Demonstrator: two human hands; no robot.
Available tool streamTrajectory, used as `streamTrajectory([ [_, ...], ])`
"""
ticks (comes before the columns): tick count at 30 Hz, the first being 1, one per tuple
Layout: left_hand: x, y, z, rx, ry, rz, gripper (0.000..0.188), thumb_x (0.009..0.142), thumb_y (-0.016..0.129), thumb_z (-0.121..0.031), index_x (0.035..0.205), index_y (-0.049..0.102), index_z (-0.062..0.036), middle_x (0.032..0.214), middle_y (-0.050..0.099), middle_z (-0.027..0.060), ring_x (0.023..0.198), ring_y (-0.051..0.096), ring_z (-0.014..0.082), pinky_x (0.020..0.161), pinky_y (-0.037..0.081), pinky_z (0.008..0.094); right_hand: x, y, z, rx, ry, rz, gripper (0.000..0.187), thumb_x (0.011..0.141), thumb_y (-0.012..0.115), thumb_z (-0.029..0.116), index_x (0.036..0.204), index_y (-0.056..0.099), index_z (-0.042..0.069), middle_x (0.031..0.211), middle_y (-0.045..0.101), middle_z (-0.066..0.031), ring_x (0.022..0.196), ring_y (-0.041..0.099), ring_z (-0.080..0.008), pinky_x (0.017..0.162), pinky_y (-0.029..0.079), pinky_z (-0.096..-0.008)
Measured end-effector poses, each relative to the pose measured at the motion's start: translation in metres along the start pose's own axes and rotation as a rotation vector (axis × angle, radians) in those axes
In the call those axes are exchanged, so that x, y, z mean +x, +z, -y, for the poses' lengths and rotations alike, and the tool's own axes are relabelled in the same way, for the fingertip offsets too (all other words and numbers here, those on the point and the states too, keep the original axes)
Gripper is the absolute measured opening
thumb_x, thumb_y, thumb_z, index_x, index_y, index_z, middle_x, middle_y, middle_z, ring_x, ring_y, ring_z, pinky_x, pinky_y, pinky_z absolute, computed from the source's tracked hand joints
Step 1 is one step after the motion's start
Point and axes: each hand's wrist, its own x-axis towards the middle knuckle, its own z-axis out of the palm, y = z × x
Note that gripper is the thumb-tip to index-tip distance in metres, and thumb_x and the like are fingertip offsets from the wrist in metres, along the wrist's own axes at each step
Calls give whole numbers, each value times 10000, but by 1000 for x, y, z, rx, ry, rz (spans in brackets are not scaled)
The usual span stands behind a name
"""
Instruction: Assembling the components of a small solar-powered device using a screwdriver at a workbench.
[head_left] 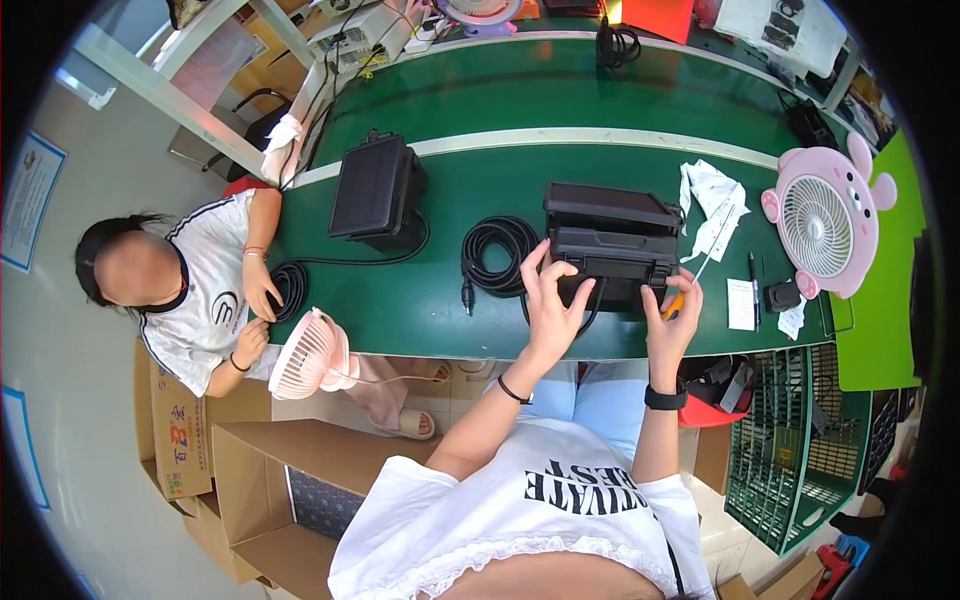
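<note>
A black plastic case (612,240) with a raised, tilted lid (610,203) stands on the green table in front of me. My left hand (552,305) grips its near left corner, the thumb pressed to the front side and the fingers bent along the edge. At the near right corner, my right hand (672,325) holds a screwdriver (676,304) by its orange handle, its thin shaft pointing up and away to the right. That hand's thumb also touches the case front. A coiled black cable (497,250) lies left of the case. The inside of the case is hidden from view.
A co-worker (205,290) at the left handles a coiled cable (290,290) leading to another black case (375,190). A pink fan (312,358) stands at the table edge, a pink animal-shaped fan (822,215) at right. Near it lie a white cloth (712,205), pen (754,300) and paper (740,305).
</note>
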Motion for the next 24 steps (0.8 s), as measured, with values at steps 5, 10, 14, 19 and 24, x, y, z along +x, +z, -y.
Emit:
streamTrajectory([
  [5,-3,0,3,-3,35,-18,478,798,805,-39,1133,467,-81,1401,332,216,1168,509,325,945,473,422,4,-8,-10,151,59,19,217,804,760,-14,953,616,50,1279,550,-81,740,496,-82,667,430,-219],
  [10,-10,-1,11,-11,10,13,494,800,797,-10,1143,451,-90,1419,300,188,1145,534,286,920,501,373,17,-9,12,244,46,18,185,826,758,14,966,646,59,1239,554,-63,726,479,-76,696,429,-220],
  [14,-4,-1,5,-105,-103,5,428,795,795,-32,1102,500,-69,1379,350,226,1297,445,419,1078,448,493,24,-11,21,191,65,81,142,877,725,85,1014,693,67,1228,568,-79,806,529,-113,721,448,-242],
  [19,0,-2,10,-91,-150,37,470,786,815,-82,1136,500,-91,1398,379,227,1279,464,413,1041,426,471,17,-8,7,172,54,49,89,882,722,131,928,690,62,1270,551,-100,889,576,-142,733,451,-260],
  [24,7,-5,6,-170,-147,76,445,798,804,-87,1124,501,-98,1394,353,211,1300,439,417,1051,402,470,29,-6,11,85,0,3,276,838,770,184,1076,656,106,1258,519,-95,820,487,-129,716,441,-258],
])
